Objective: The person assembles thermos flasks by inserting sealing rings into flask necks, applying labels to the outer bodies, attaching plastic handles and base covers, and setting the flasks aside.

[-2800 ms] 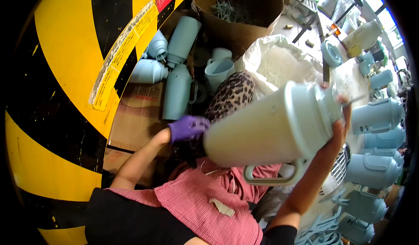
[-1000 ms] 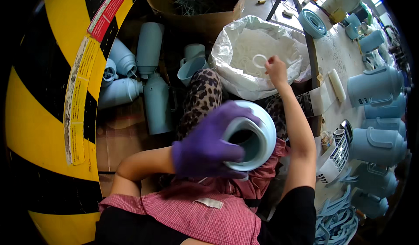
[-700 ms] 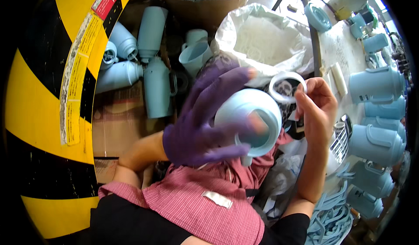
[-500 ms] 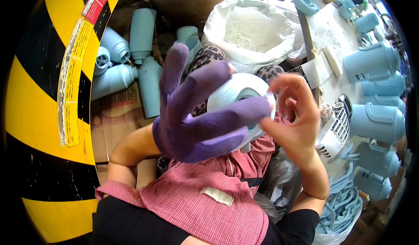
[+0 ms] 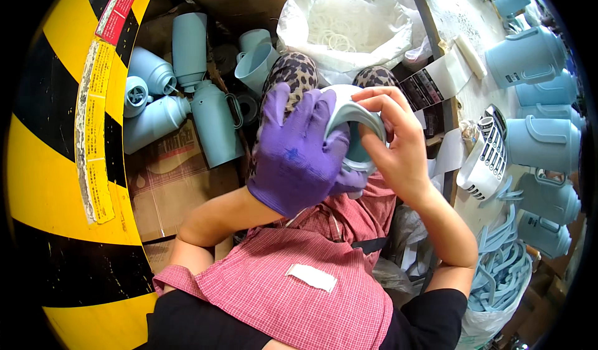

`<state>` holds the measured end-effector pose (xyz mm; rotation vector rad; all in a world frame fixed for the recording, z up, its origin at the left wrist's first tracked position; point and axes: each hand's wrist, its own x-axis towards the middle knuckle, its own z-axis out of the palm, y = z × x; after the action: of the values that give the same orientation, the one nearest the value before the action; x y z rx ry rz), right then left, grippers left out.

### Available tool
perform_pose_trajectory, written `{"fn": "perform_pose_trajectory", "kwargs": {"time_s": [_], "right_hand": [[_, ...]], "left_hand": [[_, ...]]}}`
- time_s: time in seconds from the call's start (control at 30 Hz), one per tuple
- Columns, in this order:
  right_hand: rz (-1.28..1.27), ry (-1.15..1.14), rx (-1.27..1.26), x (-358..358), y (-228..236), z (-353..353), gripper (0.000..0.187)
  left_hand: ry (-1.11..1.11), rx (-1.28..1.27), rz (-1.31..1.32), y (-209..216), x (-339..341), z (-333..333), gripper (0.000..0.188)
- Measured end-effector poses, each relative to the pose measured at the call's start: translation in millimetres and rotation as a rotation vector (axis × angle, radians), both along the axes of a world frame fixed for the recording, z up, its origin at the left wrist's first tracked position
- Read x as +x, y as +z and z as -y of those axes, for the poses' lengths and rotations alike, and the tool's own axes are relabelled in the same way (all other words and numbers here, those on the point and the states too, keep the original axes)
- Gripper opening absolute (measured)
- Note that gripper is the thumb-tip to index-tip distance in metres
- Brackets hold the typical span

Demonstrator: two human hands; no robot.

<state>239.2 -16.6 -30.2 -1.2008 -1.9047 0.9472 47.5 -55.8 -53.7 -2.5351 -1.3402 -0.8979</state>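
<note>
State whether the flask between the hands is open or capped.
Open: the flask has no lid on, and its hollow inside shows between the left hand and right hand.

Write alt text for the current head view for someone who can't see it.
A purple-gloved left hand holds a pale blue flask casing while the bare right hand touches its open mouth. Ahead is a white plastic sack of pale rings; more blue casings are at left and along the workbench at right.
</note>
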Motion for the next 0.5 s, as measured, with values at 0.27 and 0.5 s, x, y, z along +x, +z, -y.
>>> {"fn": "perform_pose_trajectory", "kwargs": {"time_s": [0.27, 0.5], "right_hand": [[0.472, 0.636, 0.196, 43.2, 38.8, -34.3, 0.019], [0.543, 0.528, 0.189, 23.5, 23.9, -30.4, 0.009]], "left_hand": [[0.010, -0.061, 0.004, -5.9, 12.9, -1.8, 0.030], [-0.067, -0.131, 0.110, -14.3, 13.9, -5.9, 0.040]]}}
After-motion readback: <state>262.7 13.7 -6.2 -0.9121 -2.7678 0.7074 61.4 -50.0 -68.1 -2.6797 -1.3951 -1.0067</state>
